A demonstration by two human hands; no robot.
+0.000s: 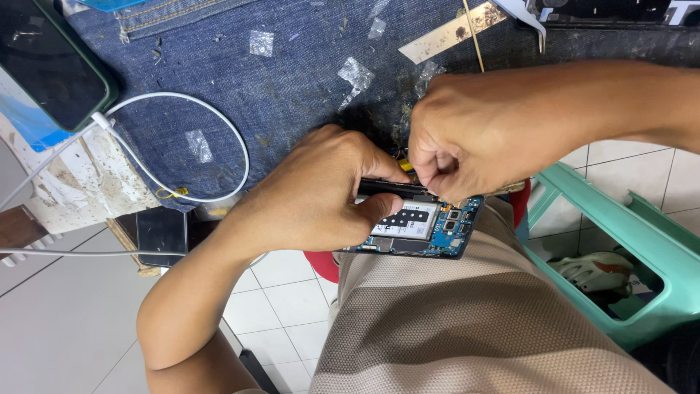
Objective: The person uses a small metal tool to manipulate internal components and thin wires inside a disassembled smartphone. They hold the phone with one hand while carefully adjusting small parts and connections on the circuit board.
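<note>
Nearest the camera is the person's lap in beige ribbed cloth (467,321), and just above it lies an opened smartphone (423,230) with its back cover off, showing a blue circuit board, small chips and a white-labelled battery. The left hand (313,193) is closed around the phone's left part, thumb pressed on the battery face and fingers curled over the upper edge, so it grips the phone firmly. The right hand (467,138) is bunched just above the phone's upper edge, its fingertips pinched together on a small yellowish piece (407,166) at the phone's frame; what exactly that piece is cannot be told. The two hands touch each other there. To the right, on the tiled floor, stands a green plastic stool (620,241). Beyond the hands spreads a denim cloth (292,80) covering the work surface, scattered with scraps of clear film. A white charging cable (219,124) loops across its left side and plugs into a second phone in a dark green case (51,66) at the far left corner.
</note>
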